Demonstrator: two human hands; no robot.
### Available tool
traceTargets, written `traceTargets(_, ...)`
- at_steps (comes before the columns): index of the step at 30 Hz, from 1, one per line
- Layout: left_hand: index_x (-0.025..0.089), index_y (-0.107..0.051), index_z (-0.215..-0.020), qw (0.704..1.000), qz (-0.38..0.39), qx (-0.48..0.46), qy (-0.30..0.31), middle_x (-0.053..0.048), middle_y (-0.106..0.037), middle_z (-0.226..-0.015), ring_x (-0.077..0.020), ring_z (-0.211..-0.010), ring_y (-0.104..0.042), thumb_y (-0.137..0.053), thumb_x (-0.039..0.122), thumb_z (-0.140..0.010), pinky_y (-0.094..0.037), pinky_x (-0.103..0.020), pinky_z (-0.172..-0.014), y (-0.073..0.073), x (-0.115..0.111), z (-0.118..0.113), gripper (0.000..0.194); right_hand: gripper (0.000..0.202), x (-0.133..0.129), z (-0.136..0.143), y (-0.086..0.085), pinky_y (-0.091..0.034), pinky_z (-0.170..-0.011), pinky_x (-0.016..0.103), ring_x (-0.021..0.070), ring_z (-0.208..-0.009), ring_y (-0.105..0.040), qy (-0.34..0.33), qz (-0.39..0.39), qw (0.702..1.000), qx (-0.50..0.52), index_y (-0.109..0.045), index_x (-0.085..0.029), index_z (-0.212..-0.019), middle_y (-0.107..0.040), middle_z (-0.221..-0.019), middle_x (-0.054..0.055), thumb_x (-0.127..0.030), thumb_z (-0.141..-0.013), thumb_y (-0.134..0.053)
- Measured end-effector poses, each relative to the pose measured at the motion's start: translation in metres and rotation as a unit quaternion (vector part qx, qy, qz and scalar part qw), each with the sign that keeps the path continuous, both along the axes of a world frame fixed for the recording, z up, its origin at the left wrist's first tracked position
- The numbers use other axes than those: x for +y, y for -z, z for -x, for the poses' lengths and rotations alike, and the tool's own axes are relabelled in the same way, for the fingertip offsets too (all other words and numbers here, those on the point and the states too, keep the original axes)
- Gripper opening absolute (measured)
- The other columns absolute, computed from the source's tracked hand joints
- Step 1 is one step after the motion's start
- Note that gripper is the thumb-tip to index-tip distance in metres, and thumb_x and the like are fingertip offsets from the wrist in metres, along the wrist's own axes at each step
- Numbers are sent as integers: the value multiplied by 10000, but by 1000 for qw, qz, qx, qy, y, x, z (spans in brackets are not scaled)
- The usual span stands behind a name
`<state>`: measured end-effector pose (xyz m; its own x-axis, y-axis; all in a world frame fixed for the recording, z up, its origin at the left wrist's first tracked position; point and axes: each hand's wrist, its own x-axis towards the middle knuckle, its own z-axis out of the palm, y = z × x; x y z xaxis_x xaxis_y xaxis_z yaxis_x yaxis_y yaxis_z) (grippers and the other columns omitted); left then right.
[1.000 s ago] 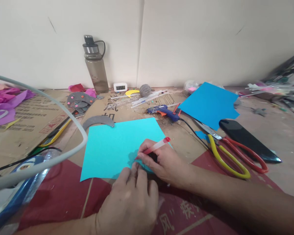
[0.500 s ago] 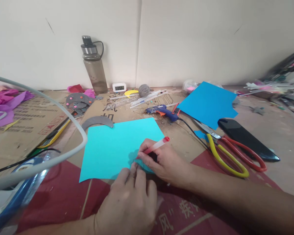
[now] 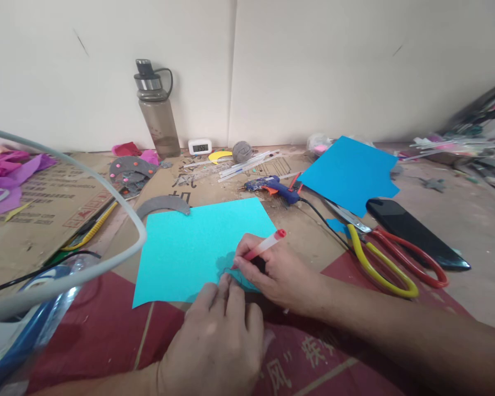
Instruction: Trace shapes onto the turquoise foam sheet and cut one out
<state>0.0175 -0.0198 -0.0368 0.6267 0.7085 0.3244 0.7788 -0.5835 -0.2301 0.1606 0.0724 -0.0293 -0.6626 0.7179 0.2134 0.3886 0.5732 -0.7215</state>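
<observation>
A turquoise sheet of paper lies in front of me, with a dark drawn line near its lower right edge. My right hand grips a pen with a red cap end and a pale barrel, its tip on the paper. Just left of it, my left hand rests with its fingertips on the sheet's lower edge, close to the pen tip. The fingers of my left hand are slightly spread and hold nothing. A grey crescent piece touches the sheet's upper left corner.
Scissors and a black phone lie at the right, beside a blue sheet. Behind the paper are a glue gun, a small clock and a bottle. A pale tube crosses the left foreground.
The pen tip has moved very slightly to the right on the paper. My left hand is almost still.
</observation>
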Motion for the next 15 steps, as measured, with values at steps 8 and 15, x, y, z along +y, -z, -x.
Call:
traceTargets(8, 130, -647, -785, 1000, -2, 1, 1, -130, -678, -819, -318, -878, -632, -582, 292, -815, -451, -423, -712, 2, 0, -1, 178, 167, 0, 0, 0, -357, -574, 226, 107, -602, -463, 0, -2, 1000, 2, -499, -195, -758, -508, -640, -24, -232, -908, -437)
traceTargets(15, 128, -652, -774, 1000, -6, -4, 6, -139, -680, -814, -322, -879, -634, -568, 279, -823, -458, -416, -694, 2, 1, 0, 180, 163, 1, 0, 0, -348, -566, 228, 110, -589, -458, -3, 1, 1000, -2, -488, -197, -752, -503, -630, -25, -227, -904, -436)
